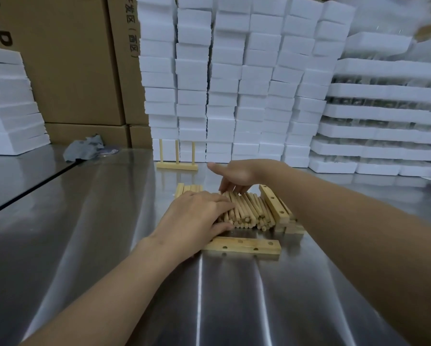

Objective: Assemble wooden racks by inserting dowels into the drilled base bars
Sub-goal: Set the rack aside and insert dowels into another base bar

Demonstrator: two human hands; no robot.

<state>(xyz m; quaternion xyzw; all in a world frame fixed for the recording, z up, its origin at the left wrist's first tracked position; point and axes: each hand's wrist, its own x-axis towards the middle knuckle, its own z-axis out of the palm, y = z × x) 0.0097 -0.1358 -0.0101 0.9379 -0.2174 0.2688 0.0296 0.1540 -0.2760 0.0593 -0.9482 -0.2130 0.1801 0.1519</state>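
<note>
We work at a shiny steel table (84, 245). Far left we see foam slabs (9, 108), then cardboard boxes (72, 58) and a crumpled grey cloth (84, 147). A finished rack (177, 166) stands upright near the wall of white foam blocks (234, 83). Our left hand (197, 216) lies flat and relaxed on the heap of dowels (246, 211). One drilled bar (244, 245) lies just in front. Our right hand (239, 176) touches the dowels' far ends, thumb spread, gripping nothing. More bars (275, 207) lie stacked just right of the dowels.
</note>
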